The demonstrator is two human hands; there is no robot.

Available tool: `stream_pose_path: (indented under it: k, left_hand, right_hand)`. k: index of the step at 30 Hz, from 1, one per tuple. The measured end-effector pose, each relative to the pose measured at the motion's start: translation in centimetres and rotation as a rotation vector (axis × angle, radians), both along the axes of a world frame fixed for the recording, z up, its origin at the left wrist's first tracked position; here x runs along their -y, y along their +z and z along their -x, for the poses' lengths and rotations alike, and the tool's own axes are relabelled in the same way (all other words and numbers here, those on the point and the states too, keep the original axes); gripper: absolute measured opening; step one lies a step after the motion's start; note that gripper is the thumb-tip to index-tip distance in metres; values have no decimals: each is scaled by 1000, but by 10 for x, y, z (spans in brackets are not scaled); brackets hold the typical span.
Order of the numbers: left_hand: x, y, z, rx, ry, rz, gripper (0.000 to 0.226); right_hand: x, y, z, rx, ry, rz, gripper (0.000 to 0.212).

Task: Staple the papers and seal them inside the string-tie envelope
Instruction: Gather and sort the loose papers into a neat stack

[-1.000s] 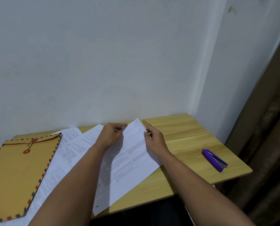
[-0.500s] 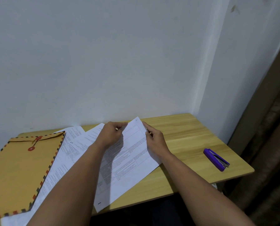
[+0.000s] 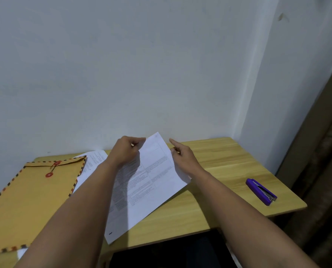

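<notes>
From the head camera, the left hand (image 3: 123,151) pinches the far edge of the top sheet of the papers (image 3: 147,182) with curled fingers, while the right hand (image 3: 182,158) rests on its right edge, forefinger straight, gripping nothing that I can see. Thin and floppy, the sheets should be squared and held near a corner for the purple stapler (image 3: 261,192), lying well apart to the right on the table (image 3: 229,163). The print is too small to read, and the string-tie envelope (image 3: 32,198), at the left, bears no legible label.
</notes>
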State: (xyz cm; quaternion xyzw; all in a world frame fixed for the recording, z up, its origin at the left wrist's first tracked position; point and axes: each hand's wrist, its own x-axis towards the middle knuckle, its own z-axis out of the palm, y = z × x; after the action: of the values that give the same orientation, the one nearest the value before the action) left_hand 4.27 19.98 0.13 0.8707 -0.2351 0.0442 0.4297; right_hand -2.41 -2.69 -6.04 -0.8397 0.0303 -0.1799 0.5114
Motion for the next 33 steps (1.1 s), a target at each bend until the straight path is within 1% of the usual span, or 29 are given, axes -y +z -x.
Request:
stream_pose_path:
  k: [4,10,16,19,21,24,26,29,31,33]
  left_hand:
    - [-24,28,-12,48,41,-25,26]
    - [-60,73,-9,94,98,-25,28]
    - [-109,115,10,157,170,-78,24]
    - [-145,138,10,182,228,-161,28]
    - [-172,145,6,167,290,-200,32]
    - [-210,138,-5,107,398,-205,26]
    - [-232,120,-12,62,421,-214,27]
    - [-261,75,-26,52,434,-216,31]
    - [-278,38,-36,26,467,-170,22]
    - [-291,4,-50,9,487,-145,18]
  right_hand:
    - [13,24,-5,-21,-89,-104,50]
    - [24,53,-1,-10,-178,-93,53]
    - [-8,77,-15,-7,-113,-58,54]
    - [-39,87,-29,-17,-49,-36,53]
    - [-64,90,-42,-34,-1,-20,53]
    - [-104,81,-72,-62,83,34,51]
    - [-133,71,-91,-88,150,91,50]
    - [-172,53,-119,-119,242,209,45]
    - [-196,39,-140,-146,286,289,40]
    - [-217,27,-164,-174,298,371,38]
